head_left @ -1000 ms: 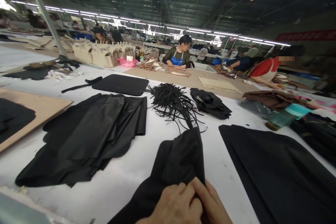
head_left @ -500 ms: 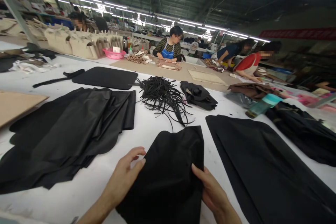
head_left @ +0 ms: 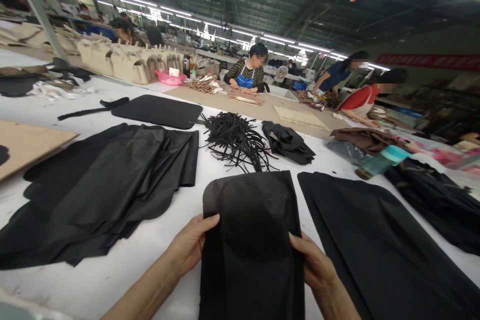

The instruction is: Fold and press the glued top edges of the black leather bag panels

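Between my hands is a black sheet of leather-like material (head_left: 258, 245), raised toward me, with a rounded upper left corner. My left hand (head_left: 193, 242) pinches its left edge, thumb on the front and fingers behind. On the opposite edge my right hand (head_left: 313, 262) grips it the same way, its fingers mostly hidden behind the sheet. Left of it lies a fanned pile of similar black pieces (head_left: 112, 185). To the right, more large black pieces (head_left: 375, 230) lie flat. A heap of thin black strips (head_left: 236, 140) sits just beyond the held sheet.
A black rounded panel (head_left: 157, 111) and a folded black bundle (head_left: 288, 142) lie farther back on the white table (head_left: 150, 260). A tan board (head_left: 33, 145) is at left, a teal-lidded bottle (head_left: 382, 161) at right. Several co-workers sit or stand across the table, one in a blue apron (head_left: 244, 80).
My left hand has closed on the sheet's left edge, where its fingers were apart before. The sheet is now spread flatter and faces me more squarely. The view has shifted slightly.
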`<state>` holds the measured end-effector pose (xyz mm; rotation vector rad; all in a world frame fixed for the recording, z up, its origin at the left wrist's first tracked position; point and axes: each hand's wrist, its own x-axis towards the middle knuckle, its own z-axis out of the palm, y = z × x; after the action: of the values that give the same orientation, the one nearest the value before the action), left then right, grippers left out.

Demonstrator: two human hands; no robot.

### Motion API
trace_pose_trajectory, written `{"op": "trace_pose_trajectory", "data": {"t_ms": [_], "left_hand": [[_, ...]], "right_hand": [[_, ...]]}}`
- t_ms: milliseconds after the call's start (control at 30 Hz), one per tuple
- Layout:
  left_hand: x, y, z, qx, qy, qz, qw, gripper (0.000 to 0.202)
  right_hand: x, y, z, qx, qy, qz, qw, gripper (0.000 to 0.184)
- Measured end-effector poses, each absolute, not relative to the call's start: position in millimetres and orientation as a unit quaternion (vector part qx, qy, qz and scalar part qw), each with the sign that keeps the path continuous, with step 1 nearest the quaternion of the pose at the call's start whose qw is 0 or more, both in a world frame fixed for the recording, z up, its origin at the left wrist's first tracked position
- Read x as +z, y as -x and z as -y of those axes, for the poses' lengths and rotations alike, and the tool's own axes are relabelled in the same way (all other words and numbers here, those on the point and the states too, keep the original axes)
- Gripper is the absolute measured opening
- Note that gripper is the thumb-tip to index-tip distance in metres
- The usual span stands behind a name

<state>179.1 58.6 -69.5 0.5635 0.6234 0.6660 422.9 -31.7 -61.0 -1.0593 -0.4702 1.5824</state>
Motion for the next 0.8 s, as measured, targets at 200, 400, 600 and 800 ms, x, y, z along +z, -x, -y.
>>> {"op": "trace_pose_trajectory", "data": {"t_ms": [200, 400, 600, 800], "left_hand": [[-70, -178, -48, 0.374, -0.312, -0.364, 0.794, 0.032], [-56, -190, -33, 0.366, -0.46, -0.407, 0.699, 0.035], [-47, -197, -16, 0.361, -0.514, -0.399, 0.668, 0.031], [-48, -196, -10, 0.345, -0.519, -0.387, 0.68, 0.028]], "right_hand": [[-77, -420, 33, 0.385, 0.717, 0.317, 0.488, 0.042], [-80, -341, 49, 0.151, 0.734, 0.52, 0.41, 0.056], [-93, -294, 40, -0.088, 0.729, 0.583, 0.348, 0.045], [-87, -306, 39, -0.005, 0.753, 0.575, 0.321, 0.047]]}}
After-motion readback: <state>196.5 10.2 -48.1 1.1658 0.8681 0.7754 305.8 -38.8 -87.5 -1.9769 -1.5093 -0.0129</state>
